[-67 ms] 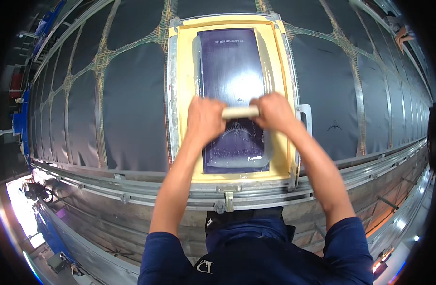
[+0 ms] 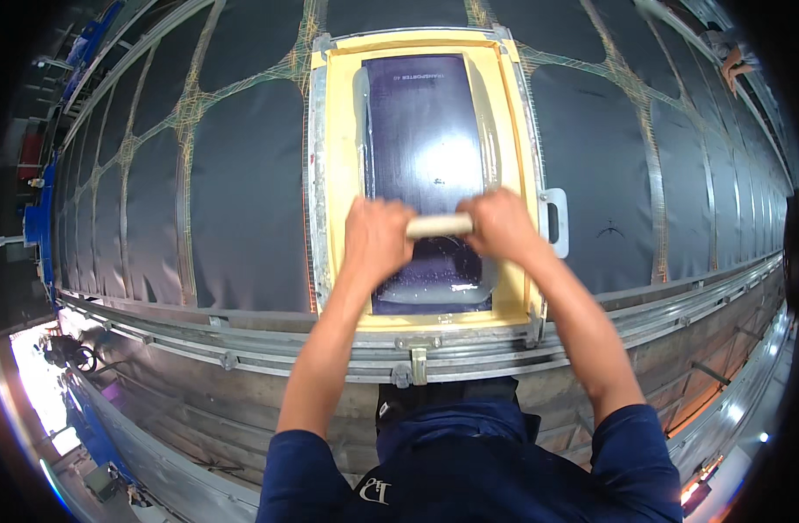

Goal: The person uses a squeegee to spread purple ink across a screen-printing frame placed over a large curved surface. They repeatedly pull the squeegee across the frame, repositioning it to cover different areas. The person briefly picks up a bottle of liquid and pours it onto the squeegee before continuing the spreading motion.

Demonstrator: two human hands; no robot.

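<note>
In the head view my left hand (image 2: 380, 234) and my right hand (image 2: 497, 225) grip opposite ends of a pale, bar-like squeegee (image 2: 439, 225). It lies crosswise over the dark purple panel (image 2: 421, 113) of a framed printing screen. Yellow borders (image 2: 338, 131) surround the panel inside a metal frame (image 2: 317, 174). A clear, glossy substance shows along the panel's sides and lower end. The squeegee's blade is hidden beneath the bar and my fingers. A pale handle (image 2: 556, 222) sticks out from the frame's right side.
The screen rests on a long printing table (image 2: 243, 209) covered in dark sheets with taped seams. Metal rails (image 2: 225, 356) run along the near edge. Blue machine parts (image 2: 38, 227) stand at the far left. A co-worker's hand (image 2: 732, 65) shows at the upper right.
Both my hands and the squeegee have moved a short way down the screen toward my body. My grip on the bar looks the same.
</note>
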